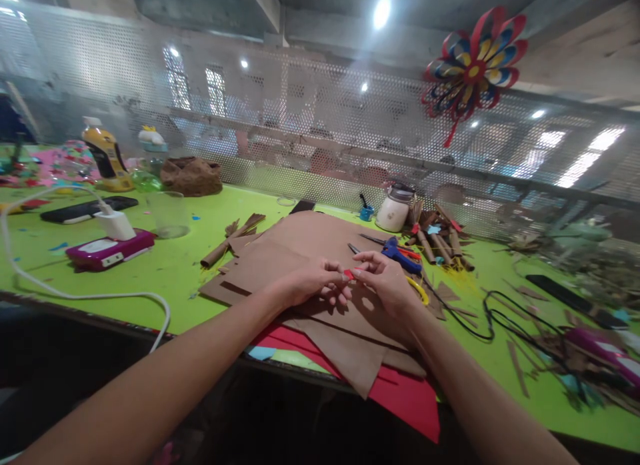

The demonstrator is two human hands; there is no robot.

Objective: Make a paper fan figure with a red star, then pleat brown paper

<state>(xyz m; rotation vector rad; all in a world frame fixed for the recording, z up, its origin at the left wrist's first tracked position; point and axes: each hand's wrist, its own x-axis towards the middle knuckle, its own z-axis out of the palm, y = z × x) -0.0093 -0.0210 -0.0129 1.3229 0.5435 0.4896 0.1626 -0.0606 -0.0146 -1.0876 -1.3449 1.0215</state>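
Note:
Between my fingertips is a small piece of red paper (pixel 349 274). My left hand (pixel 317 282) pinches it from the left, thumb against forefinger. On the other side my right hand (pixel 383 282) has its thumb and forefinger closed on the same piece. Both hands are just above a stack of brown paper sheets (pixel 280 258), with red sheets (pixel 410 398) sticking out below at the table's front edge. Close behind my right hand lie a blue-handled tool (pixel 400 255) and a yellow handle (pixel 417 288), partly hidden by that hand.
Rolled brown paper pieces (pixel 440 242) are heaped at the right, near a lidded jar (pixel 395 208). A black cable (pixel 487 328) crosses the green table (pixel 240 198). At the left are a purple power strip (pixel 110 250), a clear cup (pixel 169 215) and a bottle (pixel 107 155).

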